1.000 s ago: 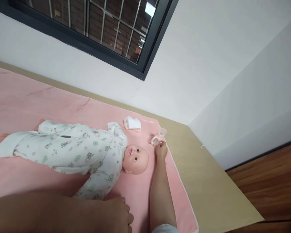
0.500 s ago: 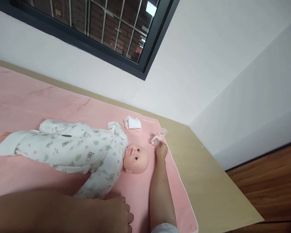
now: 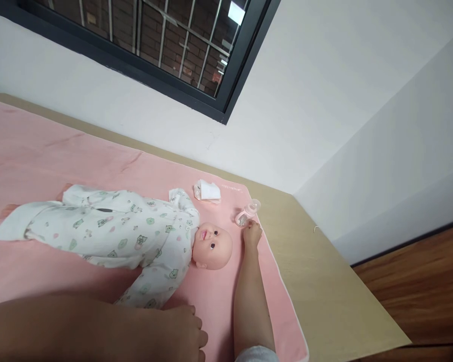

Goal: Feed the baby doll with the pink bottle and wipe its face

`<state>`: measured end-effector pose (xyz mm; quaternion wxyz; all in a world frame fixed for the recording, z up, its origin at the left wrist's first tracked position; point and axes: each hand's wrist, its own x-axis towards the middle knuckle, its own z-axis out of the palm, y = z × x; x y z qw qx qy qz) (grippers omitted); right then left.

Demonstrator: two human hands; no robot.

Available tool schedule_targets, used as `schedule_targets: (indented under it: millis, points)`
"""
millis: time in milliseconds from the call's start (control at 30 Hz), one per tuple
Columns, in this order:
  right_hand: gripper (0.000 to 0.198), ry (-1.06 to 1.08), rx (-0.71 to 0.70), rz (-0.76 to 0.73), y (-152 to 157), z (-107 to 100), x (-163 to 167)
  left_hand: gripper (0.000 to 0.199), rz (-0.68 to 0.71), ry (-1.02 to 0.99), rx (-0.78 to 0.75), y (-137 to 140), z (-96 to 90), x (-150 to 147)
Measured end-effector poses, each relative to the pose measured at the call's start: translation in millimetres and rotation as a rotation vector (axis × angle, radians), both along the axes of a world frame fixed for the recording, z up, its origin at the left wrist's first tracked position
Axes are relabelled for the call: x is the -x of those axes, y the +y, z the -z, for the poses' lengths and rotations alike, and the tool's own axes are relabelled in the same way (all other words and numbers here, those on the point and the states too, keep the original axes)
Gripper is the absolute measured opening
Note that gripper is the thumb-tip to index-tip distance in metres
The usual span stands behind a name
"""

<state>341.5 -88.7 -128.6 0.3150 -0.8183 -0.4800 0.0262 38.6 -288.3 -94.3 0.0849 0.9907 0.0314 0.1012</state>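
A baby doll (image 3: 136, 229) in white pajamas with a green and pink print lies on its back on a pink mat (image 3: 98, 151), head toward the right. Beyond the head is a clear and pink baby bottle (image 3: 247, 213), tilted, its top toward the upper right. My right hand (image 3: 252, 233) is closed against the bottle's near side, seen from the back. Close to me, my left hand (image 3: 186, 329) is beside the doll's near sleeve, its fingers curled and its palm hidden. Anything under those fingers is out of sight.
Past the doll's shoulder lies a small white packet (image 3: 207, 191) on the mat. The mat covers much of a light wooden surface (image 3: 324, 291). A white wall (image 3: 272, 141) and a dark-framed window (image 3: 219, 108) rise behind it. Brown wood panels (image 3: 430, 281) are at the right.
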Motion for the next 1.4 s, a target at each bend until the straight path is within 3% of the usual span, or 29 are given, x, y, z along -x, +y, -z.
schedule_targets:
  millis: [200, 300, 400, 533, 733, 967, 1200, 1400]
  points:
    - [0.048, 0.107, -0.156, 0.014, 2, -2, -1, 0.005, 0.038, 0.003, -0.055, 4, -11.8, 17]
    - [0.047, 0.184, -0.405, 0.034, 4, -14, 7, 0.006, 0.031, -0.021, -0.081, 7, -18.3, 20]
    - [0.05, 0.262, -0.626, -0.041, 7, -29, 20, 0.008, 0.048, -0.042, -0.125, 7, -24.9, 19]
    - [0.071, 0.294, -0.562, -0.175, 10, -40, 33, 0.014, 0.041, -0.077, -0.198, 9, -36.4, 16]
    - [0.08, 0.383, -0.525, -0.158, 4, -57, 38, 0.026, 0.064, -0.074, -0.211, 24, -64.9, 18]
    - [0.077, 0.679, -0.669, -0.386, -9, -101, 59, 0.012, -0.26, -0.143, -0.089, 70, -96.5, 34]
    - [0.07, 0.822, -0.628, -0.772, -41, -144, 109, 0.03, -0.78, -0.534, 0.109, 94, -117.2, 53]
    - [0.066, 0.865, -0.533, -1.028, -77, -159, 161, 0.064, -0.899, -0.658, 0.267, 97, -119.4, 59]
